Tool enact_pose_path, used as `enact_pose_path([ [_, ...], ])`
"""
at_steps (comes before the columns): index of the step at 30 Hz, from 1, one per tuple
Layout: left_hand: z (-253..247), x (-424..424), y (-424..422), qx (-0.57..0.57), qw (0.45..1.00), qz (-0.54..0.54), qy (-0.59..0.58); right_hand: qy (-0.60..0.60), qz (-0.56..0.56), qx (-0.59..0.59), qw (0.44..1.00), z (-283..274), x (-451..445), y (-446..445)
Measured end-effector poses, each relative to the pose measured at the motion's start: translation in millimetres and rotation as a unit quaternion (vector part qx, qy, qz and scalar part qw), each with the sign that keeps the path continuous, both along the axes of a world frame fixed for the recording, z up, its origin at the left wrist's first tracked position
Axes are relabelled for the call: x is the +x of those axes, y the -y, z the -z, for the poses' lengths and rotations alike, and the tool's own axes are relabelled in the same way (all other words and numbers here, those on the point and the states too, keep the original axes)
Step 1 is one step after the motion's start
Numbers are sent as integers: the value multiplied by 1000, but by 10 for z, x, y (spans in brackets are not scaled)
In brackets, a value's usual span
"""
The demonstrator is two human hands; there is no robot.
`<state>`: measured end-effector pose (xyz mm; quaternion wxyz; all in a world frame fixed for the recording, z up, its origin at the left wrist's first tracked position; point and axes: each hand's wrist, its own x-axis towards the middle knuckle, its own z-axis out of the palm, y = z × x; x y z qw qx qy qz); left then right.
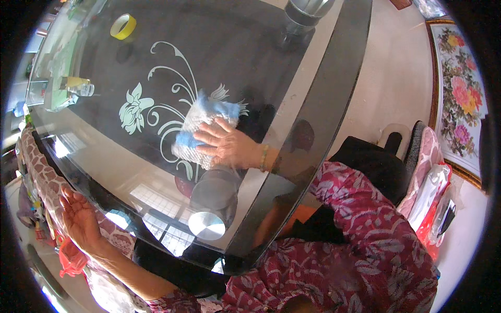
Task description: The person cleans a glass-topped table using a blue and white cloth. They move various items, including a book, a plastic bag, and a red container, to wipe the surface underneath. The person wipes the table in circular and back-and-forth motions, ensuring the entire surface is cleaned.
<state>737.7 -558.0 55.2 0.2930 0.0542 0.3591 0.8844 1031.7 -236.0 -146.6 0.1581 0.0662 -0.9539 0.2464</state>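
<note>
My right hand lies palm down, fingers spread, on a folded white and blue cloth. The cloth rests on a glass table top over part of a pale floral print, hiding some of its stems. A beaded bracelet circles that wrist. Off the table's left edge, my left hand is raised with its fingers apart and holds nothing. It is nearest to a chair with a giraffe-patterned cover.
A yellow tape roll and a small clear bottle stand on the far left of the glass. Round metal leg caps show at the near corner. A red plastic bag hangs below my left hand. Right stands a framed flower picture.
</note>
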Motion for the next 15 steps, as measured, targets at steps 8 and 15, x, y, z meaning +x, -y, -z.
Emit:
enact_pose_path([
  [8, 65, 75, -162, 8, 998, 63, 2, 36, 211, 191, 958, 151, -216, -1568],
  [15, -17, 135, -134, -47, 998, -13, -36, 115, 474, 177, 855, 154, -976, -1953],
])
